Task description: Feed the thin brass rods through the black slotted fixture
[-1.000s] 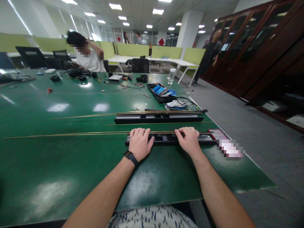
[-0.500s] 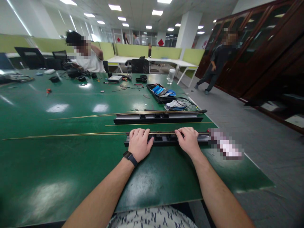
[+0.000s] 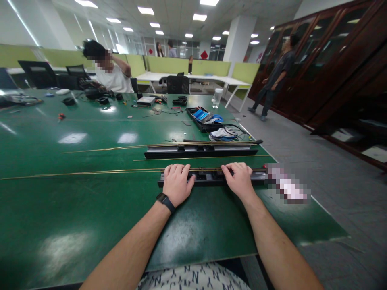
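Open-plan office, head camera: lit ceiling panels, yellow-green partitions, dark wooden cabinets (image 3: 326,60) along the right side. Seated person (image 3: 113,76) in a white top across the tabletop (image 3: 90,225); standing person (image 3: 276,74) in dark clothing beside the cabinets.

Green, glossy tabletop carries two black channel pieces, roughly parallel. Near channel (image 3: 208,183) lies crosswise under both hands; thin brass-coloured rods (image 3: 90,172) run along its far side and extend well past its left end. Left hand (image 3: 177,181), dark watch (image 3: 166,202) at the wrist, lies over the channel's left part: fingers bent over the rods, thumb spread apart; cannot tell whether they grip or only press. Right hand (image 3: 238,177) is farther along: thumb and index finger closed together on the rods, other fingers curled.

Far channel (image 3: 201,154) has more rods along its top; a single rod (image 3: 140,160) lies between the channels. Beyond: black tray (image 3: 196,123) with blue items, white-and-blue cloth (image 3: 223,134) just beside it, clear cup (image 3: 217,98) near the far edge.
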A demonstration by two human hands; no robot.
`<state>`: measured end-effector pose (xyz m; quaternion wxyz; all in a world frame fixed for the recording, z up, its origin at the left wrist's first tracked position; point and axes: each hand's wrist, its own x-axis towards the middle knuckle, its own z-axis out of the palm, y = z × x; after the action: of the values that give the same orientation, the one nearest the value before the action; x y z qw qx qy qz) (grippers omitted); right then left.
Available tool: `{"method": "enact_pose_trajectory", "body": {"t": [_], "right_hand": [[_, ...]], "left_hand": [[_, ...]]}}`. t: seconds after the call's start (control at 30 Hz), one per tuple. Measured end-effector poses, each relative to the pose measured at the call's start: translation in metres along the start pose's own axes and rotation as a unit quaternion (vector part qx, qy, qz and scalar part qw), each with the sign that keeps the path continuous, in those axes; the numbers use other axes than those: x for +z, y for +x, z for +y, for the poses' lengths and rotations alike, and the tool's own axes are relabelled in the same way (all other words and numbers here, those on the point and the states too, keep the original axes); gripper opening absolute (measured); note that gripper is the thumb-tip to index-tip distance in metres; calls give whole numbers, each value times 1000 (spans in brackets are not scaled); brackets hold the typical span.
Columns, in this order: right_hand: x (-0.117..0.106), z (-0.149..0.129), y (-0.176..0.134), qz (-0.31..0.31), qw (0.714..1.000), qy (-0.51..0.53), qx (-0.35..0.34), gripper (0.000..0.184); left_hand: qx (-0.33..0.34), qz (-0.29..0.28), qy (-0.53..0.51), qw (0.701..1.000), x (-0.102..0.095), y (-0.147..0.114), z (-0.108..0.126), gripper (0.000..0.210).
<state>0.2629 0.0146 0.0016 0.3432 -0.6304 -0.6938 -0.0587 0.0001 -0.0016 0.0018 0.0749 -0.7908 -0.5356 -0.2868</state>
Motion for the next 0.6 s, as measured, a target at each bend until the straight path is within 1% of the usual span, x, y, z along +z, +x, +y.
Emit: {"method": "enact_pose_trajectory", "body": {"t": [0.6], "right_hand": [[2, 2, 0, -11, 1000, 8, -10, 28]], "left_hand": [[3, -5, 5, 1000, 0, 0, 1, 36]]}}
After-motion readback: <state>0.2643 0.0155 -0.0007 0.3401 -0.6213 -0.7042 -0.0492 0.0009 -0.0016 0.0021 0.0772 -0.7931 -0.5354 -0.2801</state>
